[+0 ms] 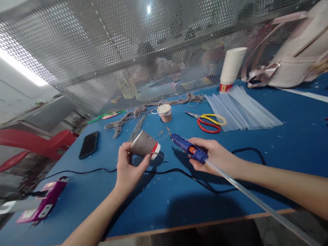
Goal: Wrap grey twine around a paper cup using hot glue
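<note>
My left hand (130,167) grips a paper cup (144,143) tilted on its side above the blue table. Grey cord is wound round most of the cup; a red and white band shows at the end toward the right. In my right hand (212,155) is a blue hot glue gun (188,147), its nozzle pointing up and left, a little apart from the cup. A long clear glue stick (246,193) sticks out of the gun's back toward the lower right. Behind the cup stands a small finished-looking cup with a handle (165,112).
Red and yellow scissors (208,122), clear plastic sheets (243,109) and a stack of paper cups (232,68) lie toward the back right, near a bag (294,51). Grey cord (135,112) runs along the back. A phone (89,145), a purple power strip (47,201) and a black cable (176,170) are also there.
</note>
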The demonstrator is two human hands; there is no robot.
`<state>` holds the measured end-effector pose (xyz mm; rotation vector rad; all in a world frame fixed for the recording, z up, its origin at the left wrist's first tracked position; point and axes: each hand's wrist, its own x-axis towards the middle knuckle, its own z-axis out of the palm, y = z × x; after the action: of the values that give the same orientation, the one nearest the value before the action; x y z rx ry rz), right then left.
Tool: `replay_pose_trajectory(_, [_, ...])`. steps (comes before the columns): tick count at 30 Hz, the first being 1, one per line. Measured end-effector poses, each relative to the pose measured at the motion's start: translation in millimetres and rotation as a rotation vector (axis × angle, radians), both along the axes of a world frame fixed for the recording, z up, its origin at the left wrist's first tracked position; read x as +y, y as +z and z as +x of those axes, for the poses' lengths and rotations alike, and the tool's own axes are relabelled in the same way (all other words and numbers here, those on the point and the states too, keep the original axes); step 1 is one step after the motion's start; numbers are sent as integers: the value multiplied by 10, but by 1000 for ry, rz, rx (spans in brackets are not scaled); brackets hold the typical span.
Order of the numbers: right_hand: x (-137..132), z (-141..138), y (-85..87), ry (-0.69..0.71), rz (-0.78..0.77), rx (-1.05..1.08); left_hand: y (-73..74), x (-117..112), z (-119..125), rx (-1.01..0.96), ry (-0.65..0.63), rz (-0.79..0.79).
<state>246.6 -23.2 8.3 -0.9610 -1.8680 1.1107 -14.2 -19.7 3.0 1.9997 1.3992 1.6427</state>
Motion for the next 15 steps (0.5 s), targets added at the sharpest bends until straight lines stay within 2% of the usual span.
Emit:
replay_pose_trajectory(7, [-183, -99, 78, 80, -254, -62, -54, -29, 42, 25, 9, -46])
replay_pose_trajectory(15, [-194, -131, 54, 36, -206, -107, -123, -40, 53, 108, 9, 16])
